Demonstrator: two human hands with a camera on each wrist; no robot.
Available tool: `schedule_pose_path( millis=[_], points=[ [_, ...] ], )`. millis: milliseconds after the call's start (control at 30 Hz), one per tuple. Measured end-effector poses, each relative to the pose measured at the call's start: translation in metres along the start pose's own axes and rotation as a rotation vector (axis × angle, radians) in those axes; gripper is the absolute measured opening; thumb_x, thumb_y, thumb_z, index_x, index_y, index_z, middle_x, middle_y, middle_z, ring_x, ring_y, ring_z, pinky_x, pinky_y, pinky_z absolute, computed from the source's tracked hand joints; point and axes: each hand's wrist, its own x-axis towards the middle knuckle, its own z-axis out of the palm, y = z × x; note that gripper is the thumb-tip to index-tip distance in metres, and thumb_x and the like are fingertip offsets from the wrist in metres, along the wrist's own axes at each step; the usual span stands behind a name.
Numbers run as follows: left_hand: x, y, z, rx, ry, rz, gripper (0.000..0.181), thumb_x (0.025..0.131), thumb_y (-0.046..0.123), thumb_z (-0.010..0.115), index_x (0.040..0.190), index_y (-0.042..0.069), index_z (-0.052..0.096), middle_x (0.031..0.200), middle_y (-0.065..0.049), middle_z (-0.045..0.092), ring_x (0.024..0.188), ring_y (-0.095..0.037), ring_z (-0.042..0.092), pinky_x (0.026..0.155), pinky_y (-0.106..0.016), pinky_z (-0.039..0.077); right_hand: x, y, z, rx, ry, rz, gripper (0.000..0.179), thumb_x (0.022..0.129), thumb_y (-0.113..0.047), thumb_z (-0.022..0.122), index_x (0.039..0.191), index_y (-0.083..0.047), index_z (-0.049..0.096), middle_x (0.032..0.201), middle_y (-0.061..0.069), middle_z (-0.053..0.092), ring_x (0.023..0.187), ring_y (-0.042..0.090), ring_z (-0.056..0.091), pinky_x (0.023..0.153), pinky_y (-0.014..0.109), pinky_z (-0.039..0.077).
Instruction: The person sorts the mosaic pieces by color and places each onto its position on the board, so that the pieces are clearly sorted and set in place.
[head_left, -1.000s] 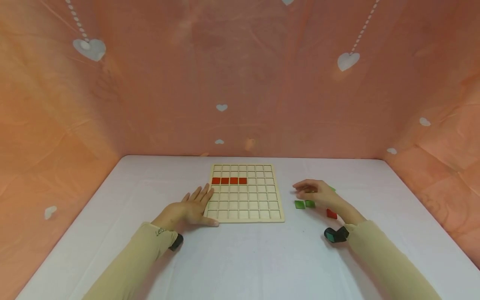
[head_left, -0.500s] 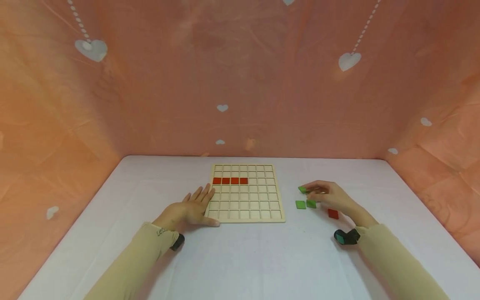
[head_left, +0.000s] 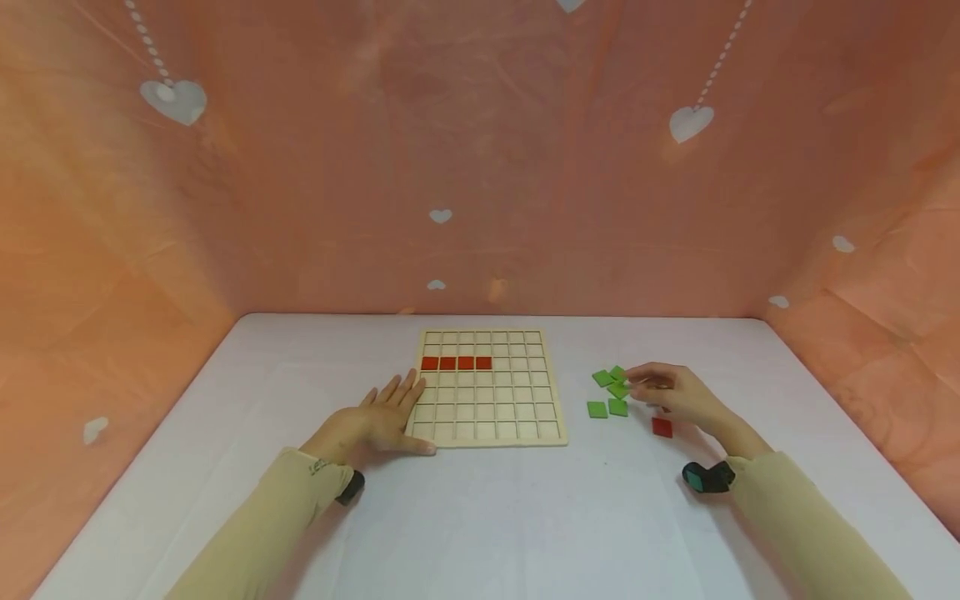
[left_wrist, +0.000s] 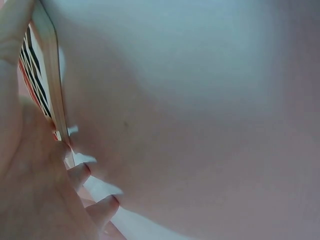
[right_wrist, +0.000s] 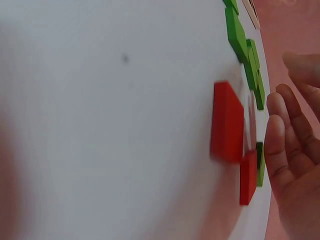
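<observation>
In the head view I see the left hand (head_left: 382,425) spread at the left edge of the board (head_left: 486,410) and the right hand (head_left: 678,396) arched beside green tiles (head_left: 597,410), right of the board. In the left wrist view, splayed fingers meet the board's edge (mostly tabletop (left_wrist: 190,60) from here). In the right wrist view, loosely bent fingers hang slightly parted near red tiles (right_wrist: 229,125).

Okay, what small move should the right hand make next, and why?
Probably reach down and pinch the loose red tile: the right hand appears to hold nothing, and the four red tiles on the board have a blank cell beside them.
</observation>
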Motion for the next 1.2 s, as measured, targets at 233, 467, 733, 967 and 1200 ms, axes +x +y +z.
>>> schedule_pose_path(
  millis=[233,467,733,967,1200],
  points=[
    [-0.001,0.003,-0.001,0.007,0.008,0.000,0.109,0.084,0.058,0.063,0.153,0.001,0.002,0.160,-0.020,-0.008,0.147,-0.040,-0.003,0.116,-0.061,0.006,-0.004,0.005,-0.006,-0.024,0.024,0.048,0.044,0.093,-0.024,0.063,0.129,-0.001,0.056,0.121,0.022,0.060,0.094,0.018,0.056,0.067,0.026,0.054],
    [0.001,0.001,-0.001,-0.004,0.001,0.010,0.112,0.083,0.062,0.062,0.153,0.001,0.000,0.160,-0.020,-0.009,0.147,-0.040,-0.005,0.116,-0.061,0.005,-0.009,0.010,-0.012,-0.044,0.022,0.018,0.043,0.094,-0.022,0.062,0.129,0.001,0.055,0.121,0.022,0.061,0.097,0.015,0.057,0.072,0.024,0.055],
    [0.010,-0.010,0.008,-0.001,0.031,0.016,0.116,0.079,0.069,0.060,0.154,0.004,-0.001,0.160,-0.017,-0.011,0.148,-0.037,-0.008,0.117,-0.059,0.003,-0.018,0.017,-0.021,-0.101,0.032,0.015,0.043,0.092,-0.022,0.064,0.129,-0.001,0.057,0.126,0.021,0.061,0.105,0.021,0.059,0.079,0.024,0.050],
    [0.009,-0.010,0.008,-0.009,0.038,0.014,0.116,0.079,0.068,0.061,0.154,0.004,0.000,0.160,-0.017,-0.010,0.148,-0.038,-0.006,0.116,-0.059,0.004,-0.025,0.024,-0.027,-0.108,-0.011,0.036,0.045,0.092,-0.028,0.064,0.130,-0.004,0.058,0.134,0.022,0.054,0.123,0.040,0.045,0.090,0.044,0.048],
    [0.003,-0.007,0.003,-0.023,0.004,0.010,0.117,0.080,0.068,0.060,0.154,0.004,-0.003,0.160,-0.017,-0.013,0.147,-0.038,-0.009,0.117,-0.059,0.001,-0.028,0.035,-0.030,-0.105,-0.046,0.062,0.046,0.089,-0.025,0.066,0.130,-0.007,0.058,0.140,0.022,0.045,0.126,0.041,0.038,0.093,0.048,0.044]
  ],
)
